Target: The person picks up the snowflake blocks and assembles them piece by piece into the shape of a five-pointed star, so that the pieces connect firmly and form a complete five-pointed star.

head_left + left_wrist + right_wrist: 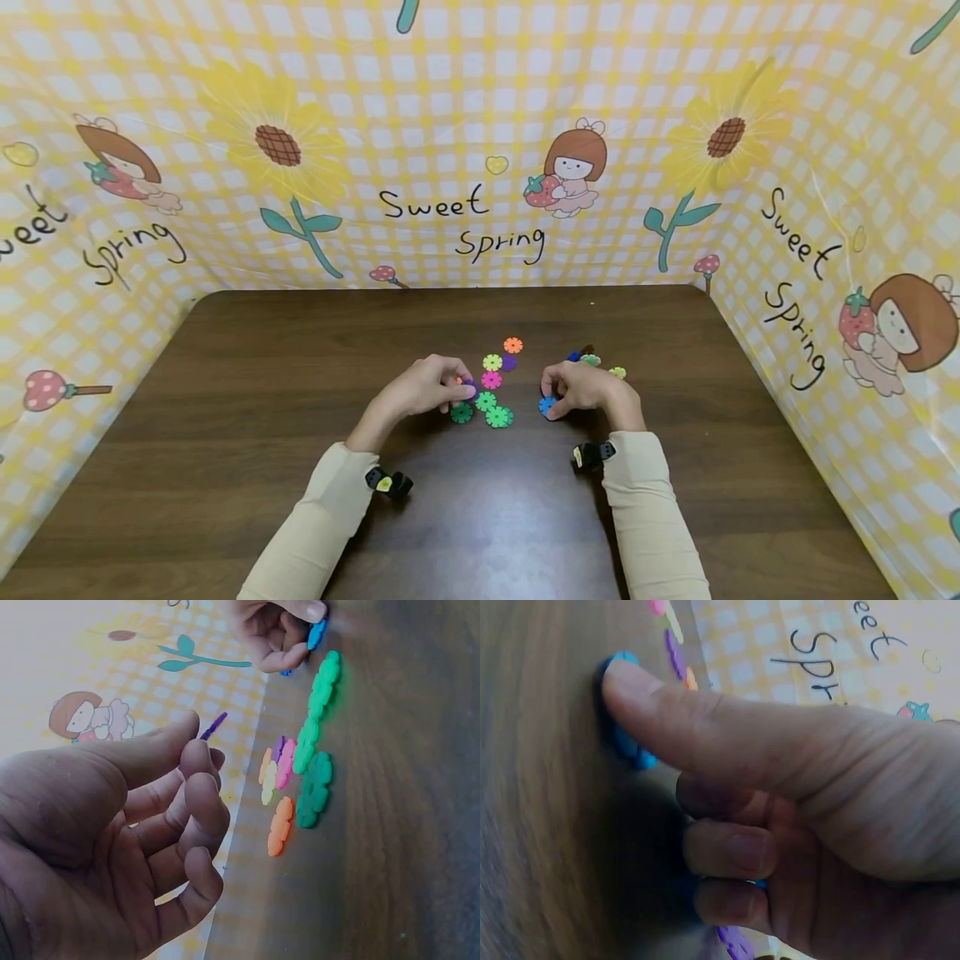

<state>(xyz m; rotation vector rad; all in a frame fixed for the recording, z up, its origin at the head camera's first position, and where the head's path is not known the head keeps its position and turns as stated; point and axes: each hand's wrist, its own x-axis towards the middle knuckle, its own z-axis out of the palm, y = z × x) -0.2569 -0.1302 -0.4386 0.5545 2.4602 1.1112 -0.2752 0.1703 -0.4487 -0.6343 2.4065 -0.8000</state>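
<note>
Between thumb and index finger, my left hand (427, 386) pinches a purple notched plastic disc (215, 726), held edge-on in the left wrist view. My right hand (590, 387) grips a blue notched disc (547, 407) between thumb and fingers, low over the table; the thumb covers part of it in the right wrist view. Around the left fingertips lie a dark green disc (461, 413), an orange disc (280, 826) and light green discs (498, 417). Behind these, between the hands, are pink (491, 380), yellow (492, 362), purple (509, 363) and orange (513, 345) ones.
Past the right hand sits a cluster of discs, including a pale green one (591, 360), partly hidden by that hand. A yellow-green disc (617, 372) lies to its right. A checked cloth (442, 108) with printed flowers walls the brown table (300, 333) at the back and sides.
</note>
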